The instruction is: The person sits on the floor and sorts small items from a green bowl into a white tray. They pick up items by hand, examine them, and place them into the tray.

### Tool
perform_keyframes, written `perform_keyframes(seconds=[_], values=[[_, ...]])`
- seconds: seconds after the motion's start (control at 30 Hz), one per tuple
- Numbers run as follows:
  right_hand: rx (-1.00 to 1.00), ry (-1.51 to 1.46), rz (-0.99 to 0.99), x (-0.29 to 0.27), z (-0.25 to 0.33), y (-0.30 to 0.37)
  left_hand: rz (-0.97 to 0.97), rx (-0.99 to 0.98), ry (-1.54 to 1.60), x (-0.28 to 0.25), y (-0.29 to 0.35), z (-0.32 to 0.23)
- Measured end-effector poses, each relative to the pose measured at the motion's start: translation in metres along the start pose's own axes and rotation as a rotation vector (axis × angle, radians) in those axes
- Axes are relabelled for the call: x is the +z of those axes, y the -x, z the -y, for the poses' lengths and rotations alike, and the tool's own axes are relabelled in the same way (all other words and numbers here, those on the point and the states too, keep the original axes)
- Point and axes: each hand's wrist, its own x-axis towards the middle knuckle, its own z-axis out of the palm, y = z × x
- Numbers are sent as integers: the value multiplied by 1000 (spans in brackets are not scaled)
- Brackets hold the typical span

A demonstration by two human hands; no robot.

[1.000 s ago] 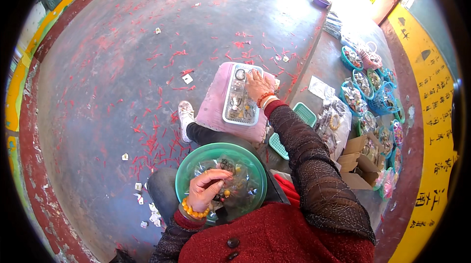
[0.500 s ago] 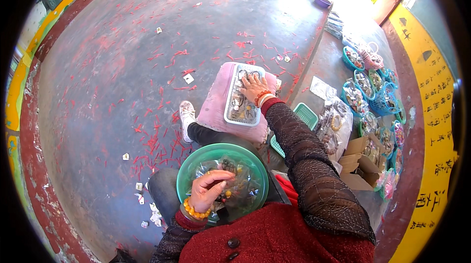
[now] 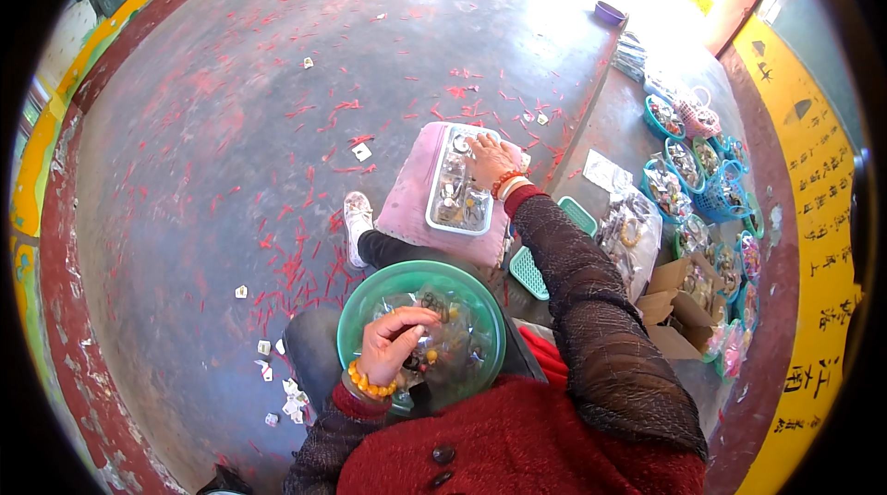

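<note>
A green plastic basin (image 3: 349, 310) rests on my lap, holding several clear plastic bags (image 3: 462, 347) with small items in them. Over its left side, my left hand (image 3: 393, 343) is closed, thumb and fingertips brought together; anything between them is too small to make out. Ahead, a white compartment tray (image 3: 460, 229) of small ring-like pieces lies on a pink cushioned seat (image 3: 411, 186). My right hand (image 3: 490, 161) reaches over the tray's right far part, fingers apart and touching down among the pieces. Its palm hides some compartments.
Two mint-green baskets (image 3: 529, 273) sit right of the seat, partly behind my right arm. Farther right are bagged bracelets (image 3: 631, 232), an open cardboard box (image 3: 679, 306) and several filled baskets (image 3: 665, 190). Red scraps (image 3: 286, 264) litter the floor; a purple basin (image 3: 610, 12) stands far off.
My right hand has shifted a little to the right over the tray. My left hand stays above the basin in nearly the same pinch, and the view has tilted slightly.
</note>
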Motion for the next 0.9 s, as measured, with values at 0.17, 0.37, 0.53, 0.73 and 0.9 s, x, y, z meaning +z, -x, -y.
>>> perform_keyframes(seconds=[0.17,0.37,0.53,0.73,0.9], values=[[-207,-258,-256,-48,29,48,-149,49,23,1,5,-3],[-371,-601,-233,-109,89,173,-485,305,-109,0,6,-1],[-445,-751,-63,-110,124,250,-630,329,-395,-12,6,-5],[-561,-502,101,-102,151,278,-478,48,-1004,-38,7,-1],[-604,-515,179,-91,162,276,-427,51,-1012,-37,18,0]])
